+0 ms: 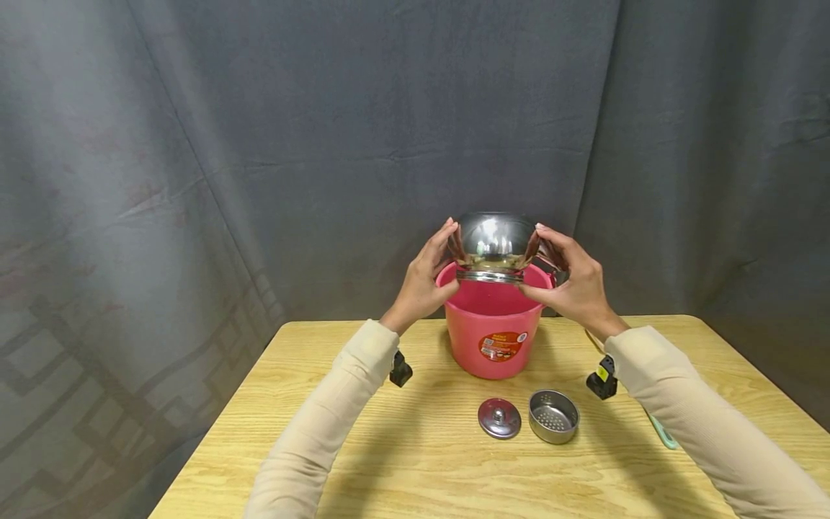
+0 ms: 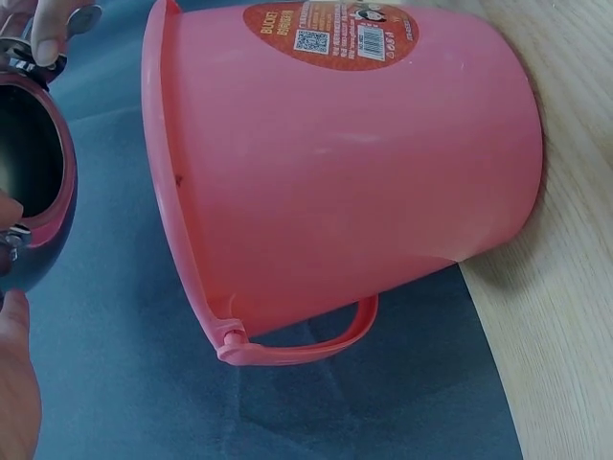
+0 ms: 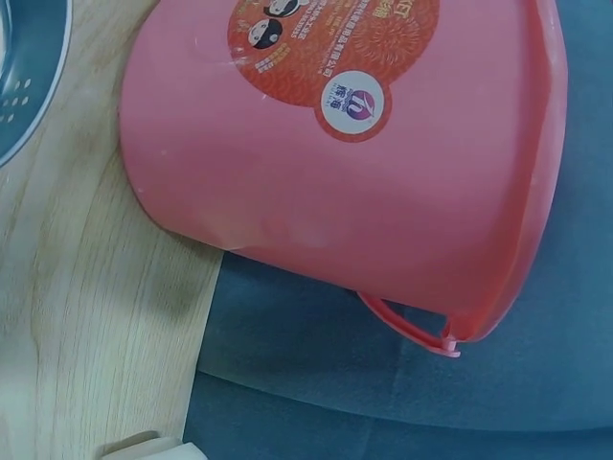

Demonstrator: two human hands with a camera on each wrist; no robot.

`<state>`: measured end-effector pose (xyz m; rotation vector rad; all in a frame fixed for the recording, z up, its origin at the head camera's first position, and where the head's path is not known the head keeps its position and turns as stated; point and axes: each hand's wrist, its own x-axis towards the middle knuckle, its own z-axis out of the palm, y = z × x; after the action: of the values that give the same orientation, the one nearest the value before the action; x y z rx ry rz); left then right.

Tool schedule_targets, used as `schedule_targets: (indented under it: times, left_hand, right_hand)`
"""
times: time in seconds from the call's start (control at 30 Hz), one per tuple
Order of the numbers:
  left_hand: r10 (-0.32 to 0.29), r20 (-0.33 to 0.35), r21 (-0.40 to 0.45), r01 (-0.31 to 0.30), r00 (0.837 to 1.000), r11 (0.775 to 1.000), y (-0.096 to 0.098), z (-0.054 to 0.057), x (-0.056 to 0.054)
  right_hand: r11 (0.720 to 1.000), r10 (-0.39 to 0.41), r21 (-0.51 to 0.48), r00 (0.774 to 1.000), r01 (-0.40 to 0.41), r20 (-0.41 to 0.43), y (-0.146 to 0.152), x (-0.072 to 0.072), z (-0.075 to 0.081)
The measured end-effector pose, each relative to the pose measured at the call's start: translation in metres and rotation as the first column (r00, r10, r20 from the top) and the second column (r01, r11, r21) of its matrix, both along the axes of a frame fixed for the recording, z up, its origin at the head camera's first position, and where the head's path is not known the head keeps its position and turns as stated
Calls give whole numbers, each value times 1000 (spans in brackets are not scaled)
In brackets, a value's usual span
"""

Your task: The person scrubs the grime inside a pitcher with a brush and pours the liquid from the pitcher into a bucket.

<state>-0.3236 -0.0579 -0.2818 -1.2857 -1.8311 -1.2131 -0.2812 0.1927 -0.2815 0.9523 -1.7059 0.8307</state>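
A shiny metal pot (image 1: 496, 234) is held over the pink bucket (image 1: 463, 331), its rim turned downward. My left hand (image 1: 423, 282) grips its left side, fingers up along the wall and thumb near the rim. On the other side my right hand (image 1: 572, 282) grips it the same way. In the left wrist view the pot's dark opening (image 2: 27, 144) faces the bucket, and part of my left hand (image 2: 17, 383) shows below it. The right wrist view shows the bucket (image 3: 239, 182) but not the pot. Any liquid inside the bucket is hidden.
On the wooden table (image 1: 389, 461), in front of the bucket, lie a round metal lid (image 1: 499, 419) with a knob and a perforated metal strainer (image 1: 553, 418). Partly behind the right forearm is a long tool with a pale green end (image 1: 663, 434). A grey curtain (image 1: 363, 144) hangs behind.
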Motion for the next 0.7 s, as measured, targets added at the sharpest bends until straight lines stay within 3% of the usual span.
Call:
schedule_targets:
  times: [0.07, 0.17, 0.7]
  left_hand:
    - [-3, 3, -2, 3, 1000, 1000, -1, -5, -10]
    - [8, 17, -17, -8, 1000, 1000, -3, -6, -13]
    - [31, 123, -16, -30, 992, 999, -5, -3, -8]
  right_hand:
    - [1000, -18, 6, 1000, 18, 15, 1, 1, 0]
    - [999, -38, 8, 998, 38, 43, 1, 3, 0]
    - [999, -19, -46, 990, 25, 142, 1, 9, 6]
